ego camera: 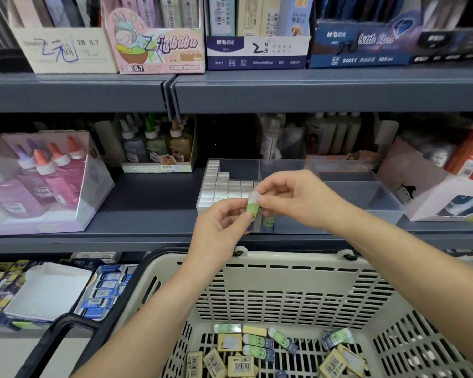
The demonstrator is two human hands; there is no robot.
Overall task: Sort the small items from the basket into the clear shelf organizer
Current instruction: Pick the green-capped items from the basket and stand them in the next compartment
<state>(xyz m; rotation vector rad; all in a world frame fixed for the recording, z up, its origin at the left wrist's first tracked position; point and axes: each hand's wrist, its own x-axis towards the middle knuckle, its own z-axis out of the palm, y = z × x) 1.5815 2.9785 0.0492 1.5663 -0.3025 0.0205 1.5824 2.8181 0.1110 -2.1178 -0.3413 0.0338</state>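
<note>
A small eraser (252,204) with a green sleeve and a pale rounded cap is pinched between both hands, just in front of the clear organizer (339,186) on the middle shelf (148,203). The left hand (221,222) grips its green lower end from about 7 o'clock; the right hand (292,196) closes fingertips on the pale upper end from 3 o'clock. Neither hand is free.

The organizer's left compartment, at 9 o'clock from the eraser, is packed with rows of white blocks (221,186). A narrow front slot right below the hands holds another green eraser (268,221), partly hidden. The compartments toward 2 o'clock look bare behind their clear walls.

The basket (284,285) sits at 6 o'clock, its rim close under the shelf edge, with both forearms crossing over it. On its floor lie more green erasers (258,346) and yellow boxed ones (241,365), loose and tilted.
</note>
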